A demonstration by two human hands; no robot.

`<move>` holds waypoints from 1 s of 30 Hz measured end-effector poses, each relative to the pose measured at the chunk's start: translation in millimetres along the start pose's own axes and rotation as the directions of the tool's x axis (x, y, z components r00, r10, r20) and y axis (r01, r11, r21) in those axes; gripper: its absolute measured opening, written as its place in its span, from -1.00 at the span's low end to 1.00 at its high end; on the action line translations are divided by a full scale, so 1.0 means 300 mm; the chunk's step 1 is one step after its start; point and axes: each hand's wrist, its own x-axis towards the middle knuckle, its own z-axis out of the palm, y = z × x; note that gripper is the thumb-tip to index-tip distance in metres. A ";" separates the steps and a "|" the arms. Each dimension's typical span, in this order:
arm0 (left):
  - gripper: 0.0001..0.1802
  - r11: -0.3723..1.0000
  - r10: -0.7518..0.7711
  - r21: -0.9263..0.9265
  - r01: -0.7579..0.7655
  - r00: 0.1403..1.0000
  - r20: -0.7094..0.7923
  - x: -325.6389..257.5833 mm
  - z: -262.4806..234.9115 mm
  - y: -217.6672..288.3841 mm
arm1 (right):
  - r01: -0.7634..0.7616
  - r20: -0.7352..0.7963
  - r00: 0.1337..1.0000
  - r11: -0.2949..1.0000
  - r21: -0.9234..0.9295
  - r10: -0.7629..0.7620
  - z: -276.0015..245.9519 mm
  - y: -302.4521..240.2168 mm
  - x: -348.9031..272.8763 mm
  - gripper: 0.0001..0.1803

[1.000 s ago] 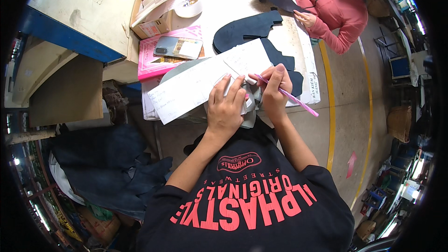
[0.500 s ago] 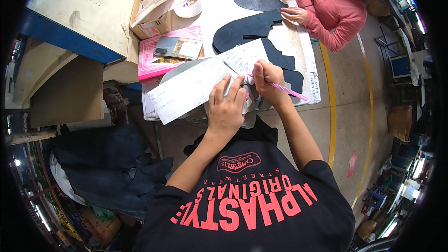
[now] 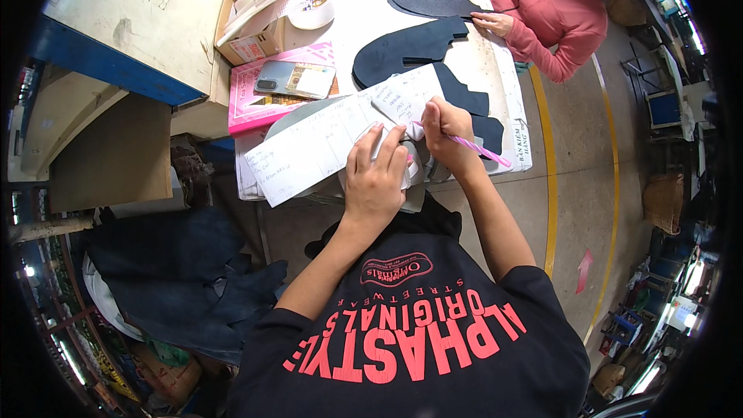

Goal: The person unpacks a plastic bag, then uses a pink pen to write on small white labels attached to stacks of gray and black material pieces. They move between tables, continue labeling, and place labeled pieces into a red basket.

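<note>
A long white sheet of paper (image 3: 302,156) with handwriting lies slantwise on the near end of the table. A smaller written slip (image 3: 396,101) rests on its right part. Spread over the sheet's lower edge, the fingers of my left hand (image 3: 375,174) press down on the paper. My right hand (image 3: 447,135) grips a pink-and-white striped pen (image 3: 481,150), its tip end at the slip. Just beyond the paper lie dark cut leather pieces (image 3: 406,53). Something whitish under and between my hands is mostly hidden.
A phone (image 3: 296,79) lies on a pink box (image 3: 248,101) at the left, near a cardboard box (image 3: 251,45) of papers. Across the table's right edge a person in a pink jacket (image 3: 542,11) handles a dark leather piece (image 3: 433,1). Dark hides (image 3: 186,271) hang lower left.
The person in pink has brought a second hand onto the far leather piece, which has shifted slightly. My hands and the paper stay nearly in place; the pen has moved very little.
</note>
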 end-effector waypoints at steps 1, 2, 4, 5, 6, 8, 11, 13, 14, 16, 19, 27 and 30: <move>-0.80 1.000 -0.004 -0.007 0.004 1.000 0.001 0.000 0.000 0.000 | 0.005 0.002 1.000 1.000 -0.003 -0.005 0.001 0.002 -0.001 -0.65; -0.80 1.000 0.002 0.003 -0.002 1.000 -0.001 0.000 0.001 0.000 | 0.009 -0.002 1.000 1.000 -0.001 -0.009 0.001 0.005 -0.002 -0.65; -0.80 1.000 0.005 0.002 -0.005 1.000 -0.007 0.000 0.002 0.001 | 0.017 -0.007 1.000 1.000 -0.007 -0.017 0.000 0.011 -0.006 -0.61; -0.81 1.000 0.006 0.007 -0.006 1.000 -0.003 -0.001 0.001 0.001 | 0.023 -0.007 1.000 1.000 -0.013 -0.023 0.000 0.014 -0.008 -0.57; -0.81 1.000 0.004 0.004 -0.004 1.000 -0.002 -0.001 0.000 0.001 | 0.029 -0.007 1.000 0.999 -0.020 -0.030 0.000 0.017 -0.008 -0.53; -0.80 1.000 0.002 0.000 -0.002 1.000 0.000 -0.002 -0.002 0.000 | 0.005 -0.060 0.998 0.996 0.092 0.001 -0.003 0.016 -0.014 -0.49; -0.80 1.000 0.004 -0.007 -0.004 1.000 -0.004 -0.001 -0.003 -0.001 | -0.012 -0.094 0.995 0.981 0.194 0.031 0.006 0.009 -0.005 -0.44; -0.80 1.000 0.009 -0.015 -0.009 1.000 -0.010 -0.002 -0.006 -0.005 | -0.045 -0.103 0.992 0.971 0.236 0.071 0.022 -0.002 0.003 -0.43; -0.79 1.000 0.014 -0.014 -0.014 1.000 -0.013 -0.002 -0.007 -0.006 | -0.074 -0.107 0.989 0.964 0.255 0.104 0.033 -0.011 0.004 -0.44; -0.79 1.000 0.018 -0.021 -0.018 1.000 -0.014 -0.002 -0.007 -0.007 | -0.098 -0.125 0.982 0.950 0.298 0.140 0.050 -0.023 0.005 -0.43; -0.79 1.000 0.018 -0.019 -0.018 1.000 -0.015 -0.002 -0.006 -0.005 | -0.073 -0.154 0.980 0.947 0.313 0.127 0.056 -0.024 0.005 -0.42; -0.75 1.000 0.002 0.019 -0.003 1.000 0.010 -0.001 0.000 0.000 | 0.036 -0.027 0.999 0.998 0.057 -0.034 0.031 0.001 -0.008 -0.52; -0.75 1.000 -0.004 0.023 0.003 1.000 0.023 0.000 0.001 0.000 | 0.088 -0.017 0.996 0.994 -0.070 -0.090 0.037 -0.006 -0.007 -0.55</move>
